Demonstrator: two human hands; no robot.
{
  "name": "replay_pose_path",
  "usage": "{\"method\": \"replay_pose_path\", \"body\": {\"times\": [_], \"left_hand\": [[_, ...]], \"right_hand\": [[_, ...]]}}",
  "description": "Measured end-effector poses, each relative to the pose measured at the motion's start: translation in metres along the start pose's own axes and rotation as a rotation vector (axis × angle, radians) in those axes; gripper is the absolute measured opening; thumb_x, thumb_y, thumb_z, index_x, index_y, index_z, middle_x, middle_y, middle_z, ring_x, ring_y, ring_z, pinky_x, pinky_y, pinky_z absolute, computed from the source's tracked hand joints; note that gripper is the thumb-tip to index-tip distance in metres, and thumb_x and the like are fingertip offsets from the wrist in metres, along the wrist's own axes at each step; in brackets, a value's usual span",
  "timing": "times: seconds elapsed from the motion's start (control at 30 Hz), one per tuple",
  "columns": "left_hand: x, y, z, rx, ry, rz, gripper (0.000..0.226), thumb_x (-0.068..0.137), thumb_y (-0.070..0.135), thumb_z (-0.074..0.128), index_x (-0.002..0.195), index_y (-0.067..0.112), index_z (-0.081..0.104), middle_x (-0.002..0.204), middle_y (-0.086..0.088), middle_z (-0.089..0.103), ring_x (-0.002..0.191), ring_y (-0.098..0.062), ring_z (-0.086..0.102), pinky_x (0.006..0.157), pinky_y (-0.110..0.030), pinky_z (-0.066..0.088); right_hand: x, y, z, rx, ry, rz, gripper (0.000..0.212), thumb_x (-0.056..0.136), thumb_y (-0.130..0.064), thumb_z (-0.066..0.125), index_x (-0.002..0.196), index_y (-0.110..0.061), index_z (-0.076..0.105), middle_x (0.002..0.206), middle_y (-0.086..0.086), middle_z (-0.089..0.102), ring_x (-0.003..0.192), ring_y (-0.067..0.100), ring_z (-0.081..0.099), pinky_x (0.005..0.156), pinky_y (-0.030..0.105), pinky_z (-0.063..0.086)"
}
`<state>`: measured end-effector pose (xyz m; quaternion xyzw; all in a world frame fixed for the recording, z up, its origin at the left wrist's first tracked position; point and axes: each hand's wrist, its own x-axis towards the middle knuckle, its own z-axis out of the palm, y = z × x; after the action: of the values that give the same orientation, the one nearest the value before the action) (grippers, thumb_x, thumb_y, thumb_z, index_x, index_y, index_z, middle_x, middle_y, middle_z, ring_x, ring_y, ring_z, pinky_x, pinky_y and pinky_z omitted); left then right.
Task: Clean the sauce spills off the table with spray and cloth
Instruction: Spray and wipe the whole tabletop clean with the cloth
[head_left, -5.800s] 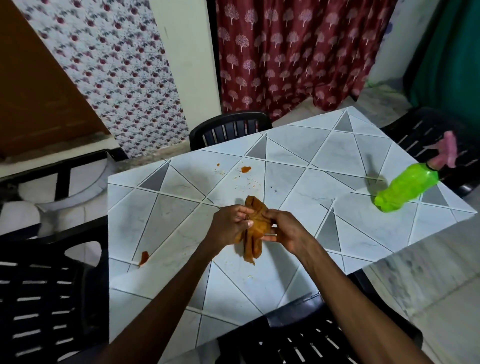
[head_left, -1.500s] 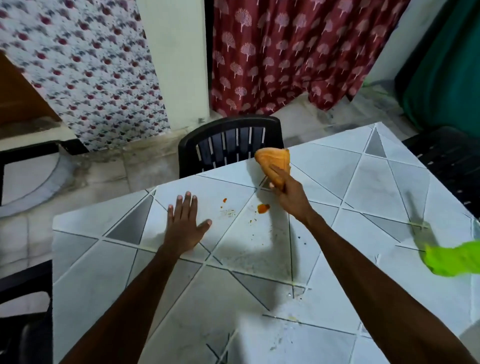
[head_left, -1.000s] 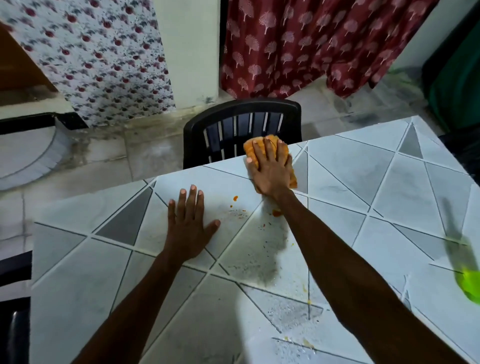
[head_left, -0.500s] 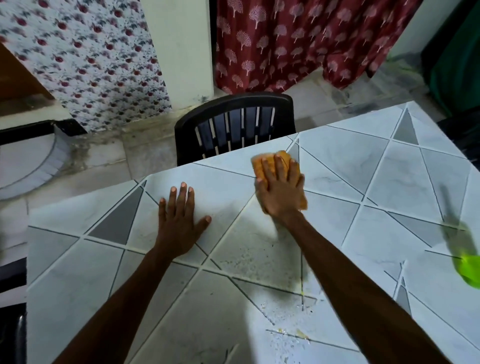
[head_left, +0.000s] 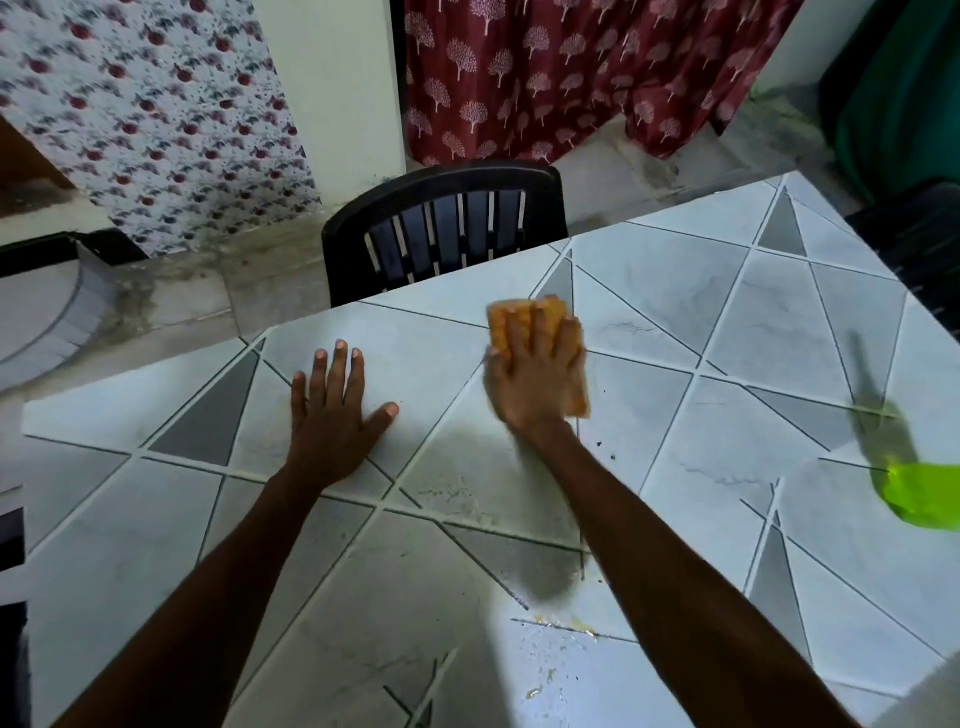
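My right hand (head_left: 532, 376) lies flat with straight fingers on a folded orange cloth (head_left: 575, 389), pressing it onto the tiled table (head_left: 727, 332) near the far edge. My left hand (head_left: 332, 415) rests flat on the tabletop to the left of it, fingers spread, holding nothing. The green spray bottle (head_left: 922, 493) lies at the right edge of the view, partly cut off. Small yellowish smears and droplets (head_left: 561, 631) show on the near part of the table. A few dark specks (head_left: 605, 447) sit just right of my right wrist.
A black plastic chair (head_left: 447, 228) stands against the table's far edge, right behind the cloth. Another dark chair (head_left: 924, 234) sits at the far right. Patterned curtains (head_left: 571, 67) hang behind, above a stone floor.
My right hand with the cloth has wiped from the far edge back over the orange spots, which no longer show. My left hand has stayed flat in place.
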<state>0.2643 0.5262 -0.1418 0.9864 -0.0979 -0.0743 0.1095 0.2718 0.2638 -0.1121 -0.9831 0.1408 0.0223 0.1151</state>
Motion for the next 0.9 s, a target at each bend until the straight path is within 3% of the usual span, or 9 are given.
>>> {"method": "replay_pose_path", "body": {"times": [0.1, 0.2, 0.33, 0.4, 0.47, 0.6, 0.7, 0.8, 0.9], "left_hand": [[-0.003, -0.002, 0.0, 0.001, -0.013, -0.013, 0.098, 0.081, 0.078, 0.01, 0.158, 0.018, 0.002, 0.165, -0.004, -0.008, 0.152, -0.024, -0.012, 0.119, -0.046, -0.01], [-0.003, -0.003, -0.002, -0.013, -0.024, -0.006, 0.098, 0.081, 0.079, 0.01, 0.158, 0.018, 0.001, 0.165, -0.004, -0.01, 0.151, -0.024, -0.013, 0.119, -0.046, -0.011], [-0.002, 0.001, 0.001, -0.022, -0.013, 0.001, 0.094, 0.085, 0.076, 0.015, 0.158, 0.017, 0.005, 0.165, -0.005, -0.006, 0.152, -0.027, -0.008, 0.119, -0.049, -0.008], [-0.001, 0.001, 0.002, -0.01, -0.001, 0.013, 0.094, 0.085, 0.075, 0.016, 0.158, 0.015, 0.008, 0.165, -0.007, -0.003, 0.152, -0.029, -0.005, 0.119, -0.049, -0.007], [-0.001, -0.001, 0.004, 0.0, 0.01, 0.015, 0.094, 0.085, 0.075, 0.017, 0.157, 0.014, 0.011, 0.165, -0.009, 0.0, 0.152, -0.031, -0.002, 0.119, -0.05, -0.005], [0.0, -0.004, 0.003, -0.016, -0.001, 0.002, 0.099, 0.081, 0.078, 0.016, 0.158, 0.016, 0.009, 0.165, -0.006, -0.002, 0.152, -0.03, -0.003, 0.119, -0.05, -0.005], [-0.001, -0.003, 0.002, -0.027, -0.007, -0.006, 0.1, 0.08, 0.079, 0.015, 0.158, 0.017, 0.007, 0.165, -0.005, -0.004, 0.152, -0.029, -0.005, 0.119, -0.05, -0.006], [-0.003, 0.001, 0.0, -0.03, -0.005, 0.005, 0.098, 0.081, 0.077, 0.017, 0.158, 0.016, 0.01, 0.165, -0.008, 0.0, 0.152, -0.032, -0.001, 0.119, -0.052, -0.003], [-0.003, 0.002, -0.001, -0.031, -0.008, 0.003, 0.098, 0.082, 0.077, 0.016, 0.158, 0.016, 0.009, 0.165, -0.008, -0.001, 0.152, -0.031, -0.003, 0.119, -0.05, -0.006]], "right_hand": [[-0.038, -0.05, 0.018, -0.003, -0.068, -0.324, 0.061, 0.104, -0.054, 0.024, 0.16, -0.037, 0.007, 0.17, 0.005, 0.002, 0.153, 0.041, -0.011, 0.121, 0.062, 0.007], [-0.115, -0.016, 0.018, -0.001, -0.058, -0.495, 0.056, 0.103, -0.051, 0.033, 0.157, -0.04, 0.022, 0.169, -0.002, 0.013, 0.156, 0.034, -0.003, 0.123, 0.057, 0.011], [-0.123, 0.074, -0.003, -0.055, -0.036, -0.245, 0.057, 0.099, -0.052, 0.037, 0.155, -0.04, 0.031, 0.168, -0.003, 0.017, 0.156, 0.032, 0.005, 0.121, 0.056, 0.019], [-0.077, 0.076, -0.008, -0.066, -0.006, -0.025, 0.061, 0.1, -0.055, 0.028, 0.158, -0.037, 0.023, 0.168, 0.002, 0.015, 0.154, 0.038, 0.005, 0.121, 0.059, 0.016], [-0.034, 0.04, -0.006, -0.034, -0.009, 0.075, 0.064, 0.1, -0.057, 0.022, 0.16, -0.036, 0.012, 0.169, 0.006, 0.009, 0.153, 0.043, 0.0, 0.121, 0.061, 0.009], [-0.055, -0.02, 0.011, -0.006, -0.068, -0.238, 0.063, 0.103, -0.054, 0.024, 0.16, -0.035, 0.005, 0.17, 0.004, -0.003, 0.153, 0.04, -0.013, 0.121, 0.062, 0.006], [-0.148, 0.007, 0.009, 0.02, -0.059, -0.426, 0.058, 0.102, -0.052, 0.037, 0.157, -0.039, 0.024, 0.169, -0.002, 0.012, 0.155, 0.035, -0.003, 0.122, 0.058, 0.013], [-0.193, 0.08, -0.003, -0.016, -0.062, -0.353, 0.056, 0.099, -0.054, 0.039, 0.154, -0.041, 0.033, 0.168, -0.004, 0.018, 0.156, 0.032, 0.006, 0.12, 0.057, 0.021], [-0.154, 0.125, -0.013, -0.079, -0.041, -0.028, 0.064, 0.098, -0.058, 0.023, 0.158, -0.035, 0.023, 0.169, 0.001, 0.011, 0.155, 0.036, 0.005, 0.12, 0.059, 0.019]]}}
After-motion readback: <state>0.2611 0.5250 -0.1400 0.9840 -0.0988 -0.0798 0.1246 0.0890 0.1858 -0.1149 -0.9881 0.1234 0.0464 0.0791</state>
